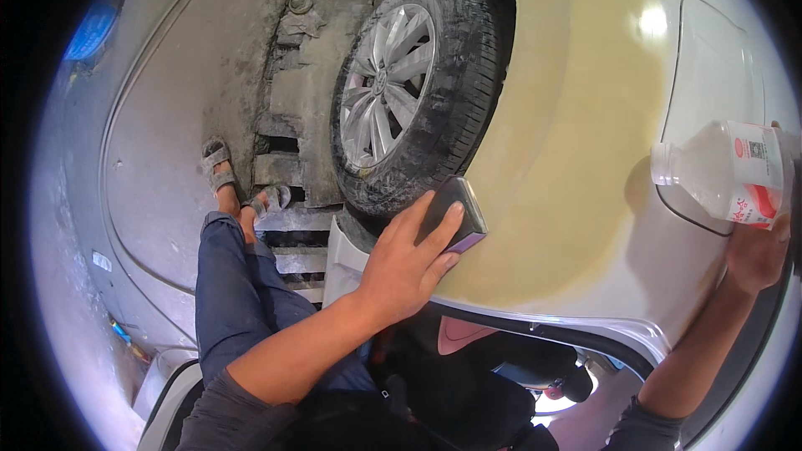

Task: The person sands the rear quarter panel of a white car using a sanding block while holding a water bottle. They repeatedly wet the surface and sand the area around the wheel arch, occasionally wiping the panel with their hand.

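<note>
In my left hand is a dark sanding block with a purple layer along its lower edge. My fingers wrap over its top, and it sits against the car's fender at the edge of the wheel arch. Around the arch spreads a dull yellow-beige patch on the white car body. At the far right my right hand grips a clear plastic bottle with a red and white label. The bottle lies tilted on its side, its mouth toward the left over the panel; part of that hand is hidden behind it.
A wheel with a silver rim and muddy tyre stands left of the patch. A fuel flap is at upper right. Below is an open door gap. A slatted floor grate lies near my feet, and a hose curves across the floor.
</note>
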Motion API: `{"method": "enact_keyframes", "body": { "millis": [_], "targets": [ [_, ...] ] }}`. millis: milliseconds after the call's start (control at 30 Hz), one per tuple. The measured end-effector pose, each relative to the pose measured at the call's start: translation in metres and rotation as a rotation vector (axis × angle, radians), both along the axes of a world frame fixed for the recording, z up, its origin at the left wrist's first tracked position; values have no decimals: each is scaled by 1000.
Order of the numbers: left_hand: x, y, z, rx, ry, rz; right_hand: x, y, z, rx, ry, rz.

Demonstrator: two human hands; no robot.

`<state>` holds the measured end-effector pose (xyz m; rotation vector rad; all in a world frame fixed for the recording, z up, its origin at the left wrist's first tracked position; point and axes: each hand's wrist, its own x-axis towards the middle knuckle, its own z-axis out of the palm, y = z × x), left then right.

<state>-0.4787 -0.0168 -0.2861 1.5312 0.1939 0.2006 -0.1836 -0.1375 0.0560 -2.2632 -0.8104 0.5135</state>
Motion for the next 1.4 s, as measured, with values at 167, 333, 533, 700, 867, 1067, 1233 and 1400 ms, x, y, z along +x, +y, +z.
{"method": "enact_keyframes", "body": {
  "millis": [167, 333, 533, 700, 867, 1067, 1233, 1400],
  "targets": [
    [47, 17, 5, 39, 153, -2, 6, -7, 4, -36, 66, 40],
    [7, 2, 9, 32, 90, -12, 1, -3, 1, -32, -95, -4],
    [65, 22, 3, 11, 146, 42, -4, 4, -5, -94, -97, 13],
    [24, 6, 2, 59, 112, -26, -5, 3, -6, -118, -90, 0],
    [32, 4, -1, 58, 57, 70, -8, 12, -7, -189, -78, 46],
    [37, 11, 4, 84, 85, -16, -4, 9, -4, -295, -153, 34],
    [16, 3, -1, 49, 48, 27, -6, 14, -4, -296, -197, 38],
    [65, 22, 0, 71, 56, 57, -7, 12, -5, -300, -185, -2]
  ]
}}
